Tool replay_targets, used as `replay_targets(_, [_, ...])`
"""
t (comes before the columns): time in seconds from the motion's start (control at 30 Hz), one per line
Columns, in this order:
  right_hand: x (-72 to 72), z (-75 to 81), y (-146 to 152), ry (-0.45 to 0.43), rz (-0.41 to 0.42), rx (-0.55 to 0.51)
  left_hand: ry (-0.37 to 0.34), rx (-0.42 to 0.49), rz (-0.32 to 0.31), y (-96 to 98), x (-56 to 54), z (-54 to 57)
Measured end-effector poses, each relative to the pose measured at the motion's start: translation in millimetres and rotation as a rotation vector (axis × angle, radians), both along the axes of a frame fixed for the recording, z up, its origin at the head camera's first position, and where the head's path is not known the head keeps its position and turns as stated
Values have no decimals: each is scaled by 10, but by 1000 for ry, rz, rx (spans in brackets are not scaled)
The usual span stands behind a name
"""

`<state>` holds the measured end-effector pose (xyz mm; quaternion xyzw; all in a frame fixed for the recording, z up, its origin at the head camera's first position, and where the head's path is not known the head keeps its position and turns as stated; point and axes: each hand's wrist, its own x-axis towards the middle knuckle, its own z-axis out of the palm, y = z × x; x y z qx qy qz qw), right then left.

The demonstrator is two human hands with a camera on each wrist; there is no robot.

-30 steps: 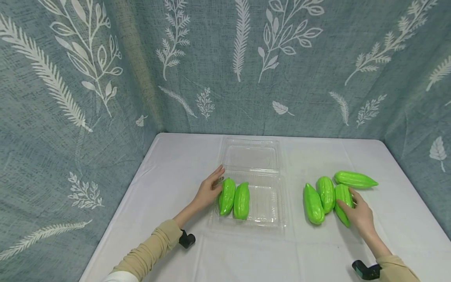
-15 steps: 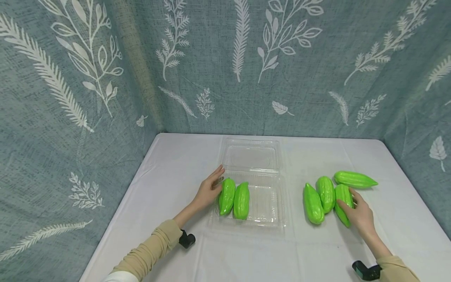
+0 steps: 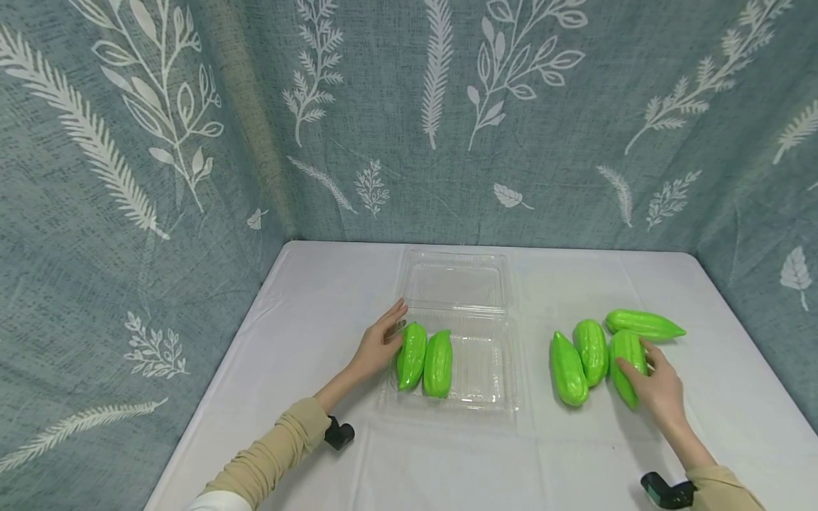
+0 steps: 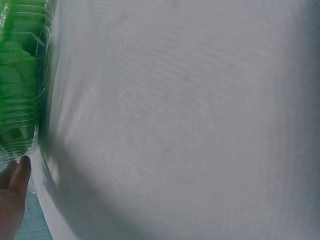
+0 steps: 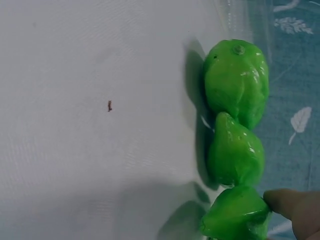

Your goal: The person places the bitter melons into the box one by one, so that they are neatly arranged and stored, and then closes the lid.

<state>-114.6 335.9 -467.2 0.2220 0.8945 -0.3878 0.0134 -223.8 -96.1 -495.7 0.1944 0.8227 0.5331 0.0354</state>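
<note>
Two glossy, ridged green gourds [image 3: 437,363] lie side by side in the left part of a clear plastic clamshell box [image 3: 486,369], whose lid [image 3: 455,280] is folded back. My left hand [image 3: 378,344] rests at the box's left edge with its fingers fairly straight; whether it presses on the box cannot be told. On the right, my right hand [image 3: 661,383] grips another green gourd [image 3: 625,365] between thumb and fingers. The right wrist view shows the thumb [image 5: 282,200] against that gourd [image 5: 237,215]; the other fingers are mostly out of that view.
Beside the gripped gourd lie two upright-pointing gourds [image 3: 569,372] and, behind it, one lying crosswise [image 3: 645,325]. A white cloth covers the table [image 3: 447,461]. Teal leaf-patterned curtains [image 3: 396,106] hang at the back and both sides.
My right hand has shifted slightly to the right, and the gourd in its grip has moved a little with it, now showing more of its top. The left hand has stayed put.
</note>
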Motion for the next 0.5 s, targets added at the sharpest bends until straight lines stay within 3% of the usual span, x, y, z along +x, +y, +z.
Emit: replay_targets(0.5, [1, 133, 32, 64, -75, -34, 2, -37, 4, 9, 1, 21])
